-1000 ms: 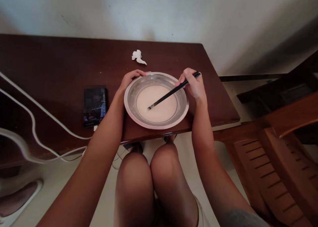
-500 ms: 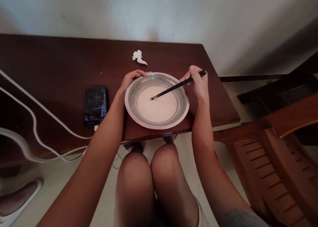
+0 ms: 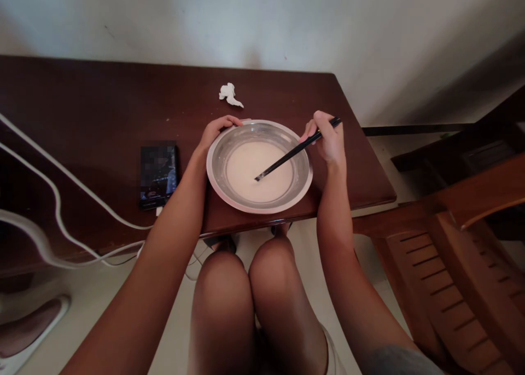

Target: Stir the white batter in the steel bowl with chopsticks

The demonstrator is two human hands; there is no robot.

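A round metal basin (image 3: pixel 301 181) stands at the front edge of the dark table, holding a pale, creamy liquid (image 3: pixel 246 170). My left hand (image 3: pixel 217 130) grips the basin's far left rim, fingers curled along its edge. Black chopsticks (image 3: pixel 287 155) are held in my right hand (image 3: pixel 327 134) above the basin's right side. They slant down to the left, and their whitish, coated tips are at the liquid near the middle of the basin. Whether the tips dip below the surface is hard to tell.
Crumpled white tissue (image 3: pixel 230 94) lies behind the basin on the table (image 3: pixel 102 107). A phone (image 3: pixel 158 174) with a plugged-in cable is to the left, near several white cables (image 3: pixel 57 211). A slatted wooden chair (image 3: pixel 438 276) stands at the right. The wall (image 3: pixel 205 25) borders the table's back.
The chopstick tips have moved slightly right and toward me across the liquid, and the chopsticks now slant more steeply. My left hand and the basin have hardly moved.
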